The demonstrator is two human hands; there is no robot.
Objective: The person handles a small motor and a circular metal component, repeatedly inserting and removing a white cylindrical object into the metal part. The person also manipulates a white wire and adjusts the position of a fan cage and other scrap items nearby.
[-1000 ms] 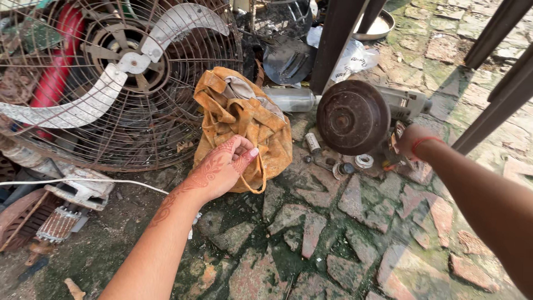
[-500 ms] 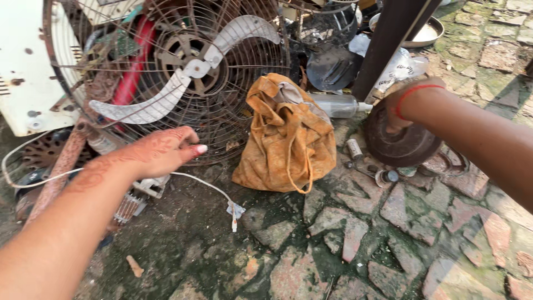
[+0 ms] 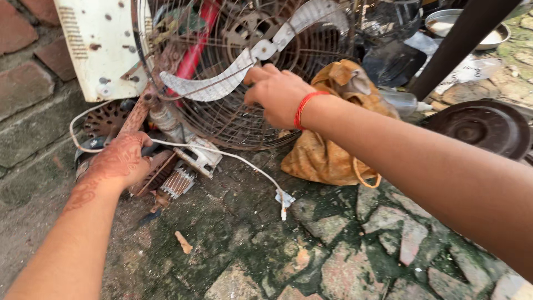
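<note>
Stone paving [image 3: 355,250], mossy and cracked, makes up the ground, with a brick wall [image 3: 28,78] rising on the far side of the fan from the bag. Largest of the things on it is the rusty fan [image 3: 244,72], a round wire cage leaning upright with pale curved blades [image 3: 222,78] behind its bars. A white metal panel [image 3: 100,44] stands just beside the fan, toward the wall. On the fan's other side a tan cloth bag [image 3: 333,155] slumps against the cage, and beyond the bag lies a dark round disc [image 3: 483,128]. A dark post [image 3: 455,44] rises above the bag, near a metal bowl [image 3: 488,28].

The right hand [image 3: 277,94], with a red thread at its wrist, is at the front of the fan's cage, fingers curled at the wires; whether they actually grip a wire cannot be told. The left hand [image 3: 119,161] lies lower, below the fan's rim, palm down and fingers bent over a rusty grille piece [image 3: 158,172] among scrap parts. A white cord [image 3: 233,158] runs from under the fan out across the paving and ends in a small plug [image 3: 284,199].
</note>
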